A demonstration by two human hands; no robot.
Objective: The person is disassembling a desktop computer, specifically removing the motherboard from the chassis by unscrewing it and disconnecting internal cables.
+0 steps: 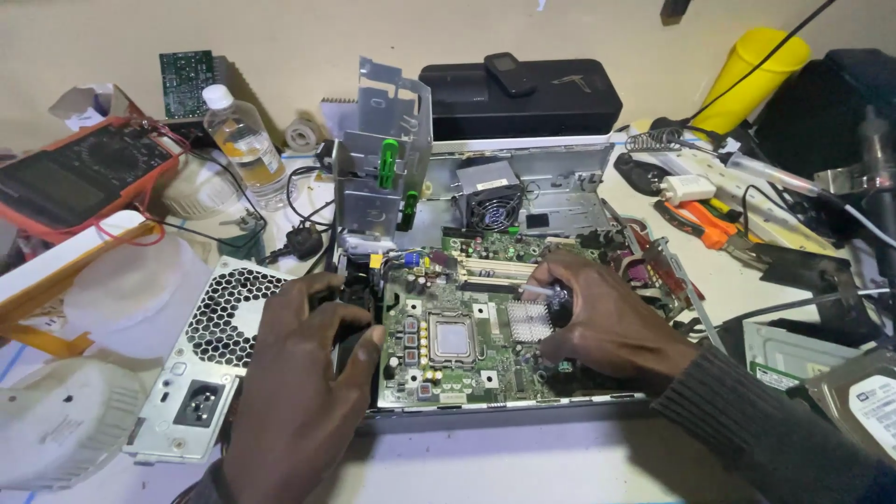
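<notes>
An open desktop computer case (560, 173) lies on the table with its green motherboard (425, 359) exposed. My left hand (299, 383) rests flat on the board's left edge, fingers apart, touching the black cables there. My right hand (602, 322) is closed around the black handle of a screwdriver (551, 297), whose tip points down beside the small silver heatsink (528, 320). The empty processor socket (453, 338) sits between my two hands. A black cooling fan (493, 207) stands at the back of the case.
A silver power supply (210, 364) lies left of the case, a raised metal drive cage (383, 159) behind it. A water bottle (245, 140) and orange multimeter (75, 173) stand at back left. Pliers (705, 224), cables and a hard drive (868, 401) crowd the right.
</notes>
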